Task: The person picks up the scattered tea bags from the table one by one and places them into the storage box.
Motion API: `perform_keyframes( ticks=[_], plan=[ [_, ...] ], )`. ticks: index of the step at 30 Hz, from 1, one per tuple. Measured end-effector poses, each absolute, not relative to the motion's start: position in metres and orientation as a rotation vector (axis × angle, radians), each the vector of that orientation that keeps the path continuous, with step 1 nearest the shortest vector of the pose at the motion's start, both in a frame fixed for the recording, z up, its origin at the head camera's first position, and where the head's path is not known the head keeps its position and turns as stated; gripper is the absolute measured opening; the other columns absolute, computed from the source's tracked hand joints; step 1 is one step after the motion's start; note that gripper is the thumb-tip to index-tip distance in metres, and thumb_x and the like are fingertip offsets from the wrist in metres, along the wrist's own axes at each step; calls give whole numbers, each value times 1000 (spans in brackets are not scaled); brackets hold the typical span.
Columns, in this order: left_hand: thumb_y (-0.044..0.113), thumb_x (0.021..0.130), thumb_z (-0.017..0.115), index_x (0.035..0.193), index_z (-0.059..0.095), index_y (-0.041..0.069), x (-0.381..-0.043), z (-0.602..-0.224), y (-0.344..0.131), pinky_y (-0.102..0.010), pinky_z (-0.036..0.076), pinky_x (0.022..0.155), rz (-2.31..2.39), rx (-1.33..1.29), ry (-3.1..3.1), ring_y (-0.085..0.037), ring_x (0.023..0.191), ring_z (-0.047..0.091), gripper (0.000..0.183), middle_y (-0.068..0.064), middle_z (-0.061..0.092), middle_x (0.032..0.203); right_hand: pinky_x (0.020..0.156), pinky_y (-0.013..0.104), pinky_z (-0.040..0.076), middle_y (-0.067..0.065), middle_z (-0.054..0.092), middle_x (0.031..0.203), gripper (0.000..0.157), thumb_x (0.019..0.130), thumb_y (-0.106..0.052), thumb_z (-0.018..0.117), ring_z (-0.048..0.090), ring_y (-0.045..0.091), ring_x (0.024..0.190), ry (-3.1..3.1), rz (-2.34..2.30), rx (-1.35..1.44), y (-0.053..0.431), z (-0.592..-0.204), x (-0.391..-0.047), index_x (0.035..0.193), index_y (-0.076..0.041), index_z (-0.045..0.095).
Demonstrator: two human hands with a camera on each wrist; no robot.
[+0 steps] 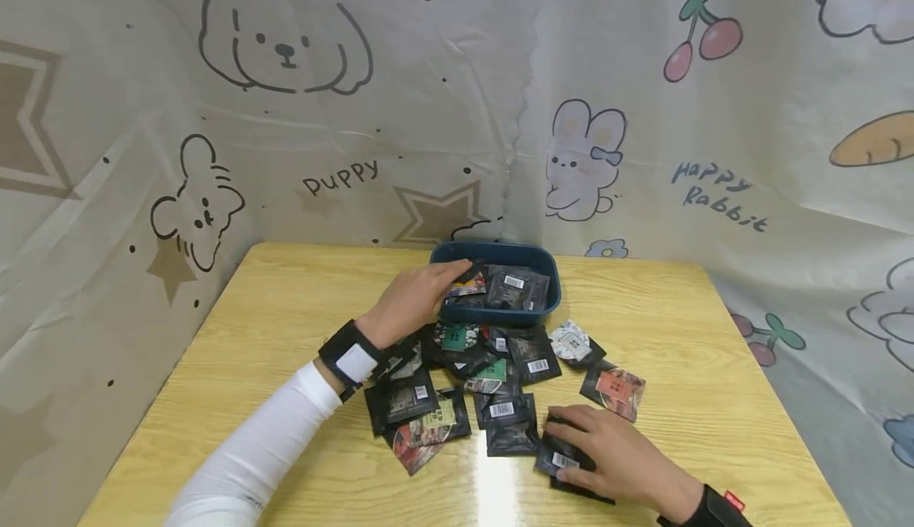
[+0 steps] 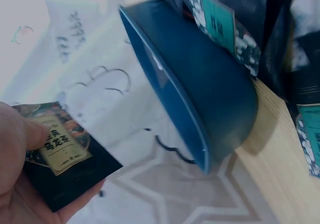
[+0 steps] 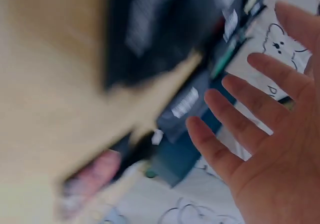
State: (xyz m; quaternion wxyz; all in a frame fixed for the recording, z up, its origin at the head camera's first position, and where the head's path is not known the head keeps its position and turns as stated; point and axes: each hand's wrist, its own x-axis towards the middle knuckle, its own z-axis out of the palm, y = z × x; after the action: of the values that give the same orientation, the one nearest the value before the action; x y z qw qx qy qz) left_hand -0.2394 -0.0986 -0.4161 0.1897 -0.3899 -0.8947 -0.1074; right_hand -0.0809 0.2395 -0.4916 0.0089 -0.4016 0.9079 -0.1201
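Observation:
My left hand (image 1: 408, 305) is over the left end of a dark blue plastic bin (image 1: 500, 317). In the left wrist view it pinches a black sachet (image 2: 82, 156) with a gold label, thumb on top and fingers beneath, beside the bin. Several black sachets (image 1: 510, 295) lie inside the bin. My right hand (image 1: 617, 451) is low over a small stack of black sachets (image 1: 564, 460) near the table's front. Seen from the right wrist, its fingers (image 3: 240, 119) are straight and spread, with nothing between them.
A loose pile of sachets (image 1: 403, 400) covers the table (image 1: 278, 321) in front of the bin, some with green or yellow labels. To the right lie a white round-patterned sachet (image 1: 571, 342) and a red-labelled one (image 1: 620, 390). A printed curtain (image 1: 428, 138) hangs behind the table.

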Motion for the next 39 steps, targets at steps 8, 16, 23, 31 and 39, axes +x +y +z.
perform_keyframes(
  ticks=[8, 16, 23, 31, 39],
  plan=[
    [1, 86, 57, 142, 33, 11, -288, -436, -90, -30, 49, 57, -292, -1036, -2710, -22, 90, 58, 61, -9, 47, 135, 85, 51, 47, 7, 29, 146, 61, 89, -56, 49, 35, 28, 125, 2768, -426, -1057, 244, -515, -50, 142, -31, 33],
    [8, 88, 59, 141, 33, 6, -295, -456, -81, -40, 49, 84, -266, -1106, -2770, -27, 112, 50, 60, -15, 43, 138, 88, 49, 46, 8, 36, 141, 52, 95, -51, 40, 38, 27, 123, 2792, -416, -971, 242, -516, -46, 141, -29, 36],
    [9, 92, 51, 143, 28, 3, -299, -466, -76, -40, 42, 95, -139, -1134, -2777, -27, 119, 44, 57, -16, 42, 138, 84, 43, 50, 7, 44, 135, 48, 93, -33, 55, 45, 24, 117, 2894, -351, -1001, 243, -519, -47, 138, -25, 42],
    [41, 101, 29, 145, 26, 9, -301, -474, -70, -48, 21, 108, -196, -1075, -2952, -26, 132, 25, 54, -11, 28, 147, 76, 36, 53, 4, 55, 122, 57, 78, 0, 66, 54, 19, 105, 3009, -350, -1017, 246, -516, -51, 130, -21, 52],
    [37, 100, 38, 144, 27, 8, -272, -463, -82, -47, 20, 109, -234, -1207, -2724, -28, 133, 22, 55, -14, 29, 146, 67, 35, 55, 9, 59, 117, 59, 73, 11, 60, 59, 21, 97, 3119, -368, -1011, 259, -501, -62, 124, -18, 57]
  ],
)
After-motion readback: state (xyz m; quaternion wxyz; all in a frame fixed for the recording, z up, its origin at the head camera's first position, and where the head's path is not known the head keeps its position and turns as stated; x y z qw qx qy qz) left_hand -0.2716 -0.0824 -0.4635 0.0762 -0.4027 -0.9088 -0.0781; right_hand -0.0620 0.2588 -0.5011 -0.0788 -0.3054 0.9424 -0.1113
